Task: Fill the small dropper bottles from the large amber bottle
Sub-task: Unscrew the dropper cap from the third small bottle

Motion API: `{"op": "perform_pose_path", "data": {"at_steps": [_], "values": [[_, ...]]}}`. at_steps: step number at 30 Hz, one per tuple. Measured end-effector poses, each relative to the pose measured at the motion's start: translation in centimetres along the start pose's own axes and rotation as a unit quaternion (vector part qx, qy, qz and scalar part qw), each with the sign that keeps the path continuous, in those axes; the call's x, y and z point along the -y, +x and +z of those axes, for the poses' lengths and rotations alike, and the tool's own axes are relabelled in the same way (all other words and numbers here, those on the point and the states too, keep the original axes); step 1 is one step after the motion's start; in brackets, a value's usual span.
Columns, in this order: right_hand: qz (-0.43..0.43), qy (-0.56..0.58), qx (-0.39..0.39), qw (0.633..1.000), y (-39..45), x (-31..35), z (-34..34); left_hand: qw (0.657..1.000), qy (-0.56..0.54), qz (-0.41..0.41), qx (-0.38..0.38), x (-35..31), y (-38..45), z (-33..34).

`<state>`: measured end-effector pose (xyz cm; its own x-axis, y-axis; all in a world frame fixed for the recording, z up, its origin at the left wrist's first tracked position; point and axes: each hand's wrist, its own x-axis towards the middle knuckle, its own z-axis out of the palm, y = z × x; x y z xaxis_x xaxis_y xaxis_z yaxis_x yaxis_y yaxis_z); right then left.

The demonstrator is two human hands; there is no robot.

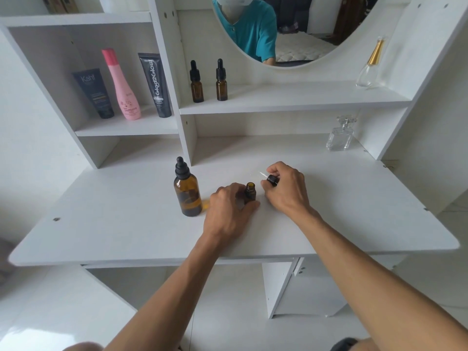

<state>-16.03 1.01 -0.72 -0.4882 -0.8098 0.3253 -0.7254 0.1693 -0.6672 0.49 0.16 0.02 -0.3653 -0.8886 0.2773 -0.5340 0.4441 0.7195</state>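
Note:
A large amber bottle (187, 193) with a black dropper cap stands upright on the white desk (126, 224), left of my hands. Just right of it, my left hand (228, 209) grips a small amber dropper bottle (250, 191) that stands on the desk with its neck open. My right hand (287, 188) holds that bottle's black dropper cap (272, 179) beside the neck, its clear glass pipette pointing left. Two more small capped dropper bottles (197, 83) (221, 82) stand on the shelf above, under the mirror.
The left shelf compartment holds a dark tube (95, 93), a pink bottle (124, 87) and a black tube (155, 84). A clear perfume bottle (340, 135) stands at the desk's back right, and a gold-capped glass bottle (369, 64) on the upper shelf. A round mirror (291, 29) hangs above.

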Motion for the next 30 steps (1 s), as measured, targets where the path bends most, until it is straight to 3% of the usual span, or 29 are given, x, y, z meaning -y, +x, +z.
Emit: {"op": "perform_pose_path", "data": {"at_steps": [30], "values": [[-0.017, 0.018, 0.016, 1.0, -0.6, -0.4, -1.1, 1.0, 0.004, -0.01, -0.006, -0.1, -0.4, -0.1]]}}
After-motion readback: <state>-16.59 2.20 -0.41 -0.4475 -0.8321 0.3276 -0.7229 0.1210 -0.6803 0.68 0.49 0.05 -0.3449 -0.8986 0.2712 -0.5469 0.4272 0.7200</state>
